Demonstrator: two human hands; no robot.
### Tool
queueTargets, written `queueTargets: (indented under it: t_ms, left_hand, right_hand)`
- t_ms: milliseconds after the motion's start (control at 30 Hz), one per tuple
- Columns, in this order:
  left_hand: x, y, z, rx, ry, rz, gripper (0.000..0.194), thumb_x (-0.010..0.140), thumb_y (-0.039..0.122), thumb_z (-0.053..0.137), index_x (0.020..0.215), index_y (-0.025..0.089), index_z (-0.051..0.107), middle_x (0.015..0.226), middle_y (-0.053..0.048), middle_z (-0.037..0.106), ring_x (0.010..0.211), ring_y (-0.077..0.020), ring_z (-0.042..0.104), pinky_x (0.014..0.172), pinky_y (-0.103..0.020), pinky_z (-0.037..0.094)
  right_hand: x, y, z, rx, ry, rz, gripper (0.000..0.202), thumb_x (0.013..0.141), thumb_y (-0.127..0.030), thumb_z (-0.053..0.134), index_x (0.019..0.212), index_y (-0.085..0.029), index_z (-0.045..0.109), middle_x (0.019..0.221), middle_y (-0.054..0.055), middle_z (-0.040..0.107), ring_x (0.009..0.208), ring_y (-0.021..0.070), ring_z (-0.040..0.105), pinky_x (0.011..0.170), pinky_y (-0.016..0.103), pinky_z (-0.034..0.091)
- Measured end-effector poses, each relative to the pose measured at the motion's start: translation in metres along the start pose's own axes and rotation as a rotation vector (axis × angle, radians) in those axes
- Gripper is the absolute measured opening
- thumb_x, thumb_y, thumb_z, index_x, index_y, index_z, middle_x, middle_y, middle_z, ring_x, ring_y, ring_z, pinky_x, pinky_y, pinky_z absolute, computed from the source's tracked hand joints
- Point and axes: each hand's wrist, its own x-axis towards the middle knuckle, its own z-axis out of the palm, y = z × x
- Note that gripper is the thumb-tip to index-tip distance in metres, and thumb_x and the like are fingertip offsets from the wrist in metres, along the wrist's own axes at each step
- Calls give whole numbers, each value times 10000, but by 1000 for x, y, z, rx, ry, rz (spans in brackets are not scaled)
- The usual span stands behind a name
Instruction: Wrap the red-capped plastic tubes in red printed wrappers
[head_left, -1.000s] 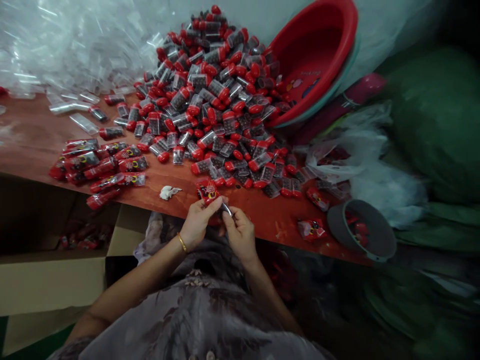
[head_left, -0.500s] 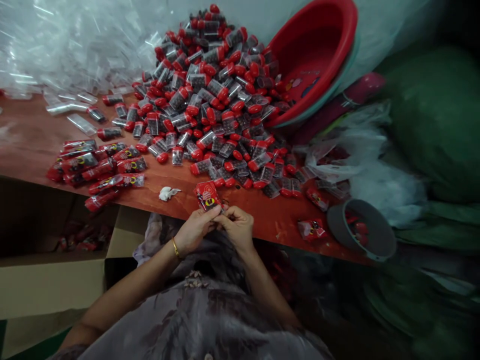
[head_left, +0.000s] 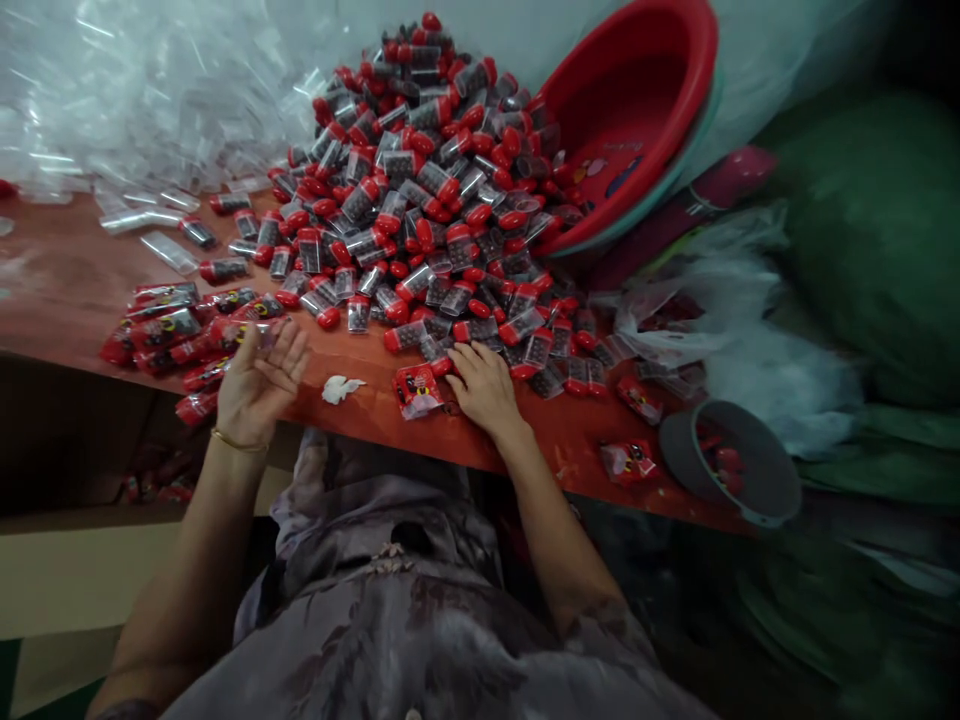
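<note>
My left hand (head_left: 264,385) is at the left, palm up with its fingers apart, against a pile of filled red packets (head_left: 161,328). One shiny packet lies just behind its fingertips, and the palm looks bare. My right hand (head_left: 486,392) reaches over the front edge of the heap of red-capped clear tubes (head_left: 360,205), which hold dark beads. Its fingers are spread, with the tips beside a tube's red cap (head_left: 441,366); whether they touch it is unclear. Left of this hand, a flat red printed packet (head_left: 418,390) rests on the table.
The orange-red table (head_left: 360,360) also bears a crumpled white scrap (head_left: 341,388). Clear empty tubes (head_left: 169,252) lie at the back left. A red basin (head_left: 637,110) leans behind the heap. On the right stands a grey bowl (head_left: 697,480); a cardboard box (head_left: 90,570) is below left.
The hands were together at the table edge, near the flat red packet. They have parted: the left went left to the filled packets and opened; the right moved up to the heap's edge.
</note>
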Motion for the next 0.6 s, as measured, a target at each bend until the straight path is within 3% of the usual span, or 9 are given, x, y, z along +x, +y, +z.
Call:
queueTargets:
  t_ms: [67,133,233,333,433,600]
  left_hand:
    - [4,1,2,22,-29,74,457,910,499,383,932,132,655,900,-85,726,866,-145,682,815,-261,525]
    - [-1,-18,8,209,-95,190,447,822,531,535,989,135,656,1005,-109,712,931,-193,672,847,-314,523]
    - [-13,-65,21,803,-278,543,419,696,446,714,1010,172,681,1141,-119,676,1086,-272,611,987,-432,433]
    - [-14,-100,31,1463,-471,786,384,715,376,712,1067,224,683,1367,-114,522,1324,-319,390,1106,-526,231]
    - [-4,-113,34,1813,-443,780,338,763,385,664,1077,265,691,1377,-108,509,1345,-342,349,1084,-573,223]
    - [8,-118,34,1862,-362,732,219,811,405,602,963,312,730,1246,-59,629,1289,-314,437,1057,-563,274]
  right_hand:
    - [-15,6,2,-29,-22,9,347,903,-235,468,1231,-169,561,1297,98,579,1202,263,480,1022,444,336]
    - [-33,7,0,-45,9,43,336,905,-236,469,1219,-178,571,1277,95,595,1152,253,515,1012,441,337]
    - [-58,4,-7,-52,64,103,327,893,-282,503,1192,-177,588,1238,108,617,1079,253,550,966,434,367]
    - [-73,2,-11,-38,134,120,325,877,-314,533,1151,-157,610,1208,126,628,1066,258,551,929,415,403]
    - [-78,-2,-12,-20,221,132,277,872,-316,542,1076,-159,643,1162,126,649,1038,252,560,908,402,425]
    - [-71,-17,-16,60,303,154,205,866,-292,551,1004,-193,667,1137,108,666,1043,241,574,923,406,416]
